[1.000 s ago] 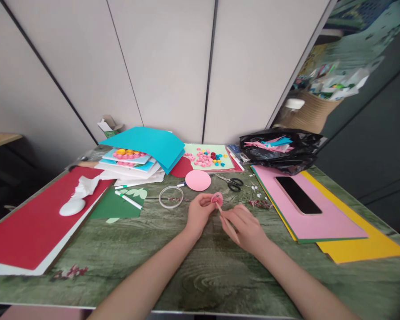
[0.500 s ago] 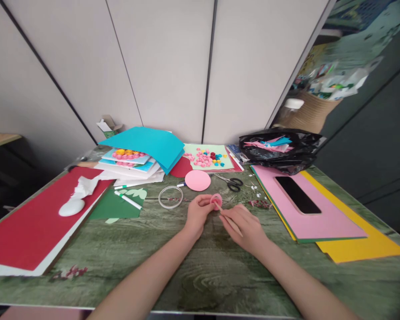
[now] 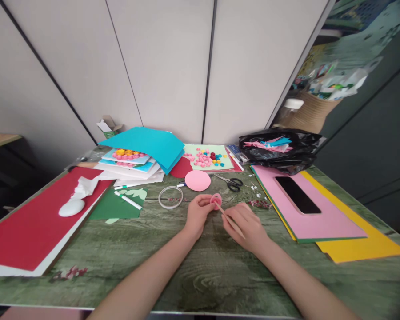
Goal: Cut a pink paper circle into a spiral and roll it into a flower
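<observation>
Between the thumb and fingers of my left hand (image 3: 196,216) is a small coiled strip of pink paper (image 3: 216,197). My right hand (image 3: 248,226) grips a thin wooden stick (image 3: 221,209), slanting up to the left, its tip at the middle of the pink coil. Just beyond my hands lies a pink paper oval (image 3: 198,181). Scissors with black handles (image 3: 234,184) rest to its right, and a pale ring-shaped roll (image 3: 170,197) lies flat to the left of my left hand.
Rolled pink, yellow, blue and red paper pieces (image 3: 205,158) lie on a pale green sheet at the back. A blue-topped paper stack (image 3: 146,141) and red sheet (image 3: 43,213) are left. A phone (image 3: 298,194) on pink paper and a black plastic bag (image 3: 280,158) are right.
My right hand has shifted slightly to the right, and more of the stick shows along its side. My left hand and the pink paper coil stay almost in place.
</observation>
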Action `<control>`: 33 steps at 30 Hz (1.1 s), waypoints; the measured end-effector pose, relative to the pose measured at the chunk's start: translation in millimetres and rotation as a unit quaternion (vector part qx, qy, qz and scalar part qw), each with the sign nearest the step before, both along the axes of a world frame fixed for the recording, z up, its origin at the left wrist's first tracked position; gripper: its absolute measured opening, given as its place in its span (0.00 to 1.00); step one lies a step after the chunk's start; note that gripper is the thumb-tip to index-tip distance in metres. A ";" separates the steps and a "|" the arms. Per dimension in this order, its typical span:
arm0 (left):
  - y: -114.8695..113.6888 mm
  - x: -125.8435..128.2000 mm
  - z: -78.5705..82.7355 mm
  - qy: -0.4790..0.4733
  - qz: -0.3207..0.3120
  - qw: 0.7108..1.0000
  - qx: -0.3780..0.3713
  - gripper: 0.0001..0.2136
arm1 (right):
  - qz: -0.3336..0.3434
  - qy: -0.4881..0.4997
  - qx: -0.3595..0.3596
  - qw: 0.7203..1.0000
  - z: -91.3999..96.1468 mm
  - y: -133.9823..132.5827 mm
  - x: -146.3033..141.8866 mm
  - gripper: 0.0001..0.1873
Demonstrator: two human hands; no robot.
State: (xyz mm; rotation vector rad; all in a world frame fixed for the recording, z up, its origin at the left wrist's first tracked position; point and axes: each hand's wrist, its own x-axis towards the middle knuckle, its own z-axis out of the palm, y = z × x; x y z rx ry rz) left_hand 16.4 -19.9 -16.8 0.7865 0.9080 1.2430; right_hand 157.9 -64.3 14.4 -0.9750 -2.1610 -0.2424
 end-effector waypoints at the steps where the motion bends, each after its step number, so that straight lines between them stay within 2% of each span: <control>1: -0.5 0.0 0.9 0.002 0.000 1.000 0.003 0.12 | 0.000 0.003 0.001 1.000 -0.8 0.0 0.0 0.05; 7: -2.4 0.1 5.4 0.019 0.007 1.000 0.015 0.10 | 0.013 0.011 0.031 0.999 -8.6 1.9 1.8 0.11; 14: -2.3 0.7 3.2 0.017 -0.001 1.000 0.020 0.10 | -0.008 0.013 0.027 1.000 -8.8 3.0 5.8 0.04; 20: -1.0 -0.7 1.0 0.015 0.000 0.999 0.031 0.09 | 0.024 0.073 -0.011 0.997 -8.0 1.8 3.9 0.07; 24: 0.3 -1.5 0.5 0.013 0.006 0.999 0.032 0.10 | 0.014 0.086 -0.039 0.995 -11.8 1.3 4.7 0.09; 27: 0.6 -1.5 0.8 0.016 0.007 0.999 0.033 0.10 | 0.011 0.071 -0.033 0.997 -12.4 1.5 6.0 0.10; 33: 0.1 -1.3 1.4 0.019 0.006 0.999 0.030 0.09 | -0.007 0.054 -0.016 0.998 -5.8 2.4 4.4 0.04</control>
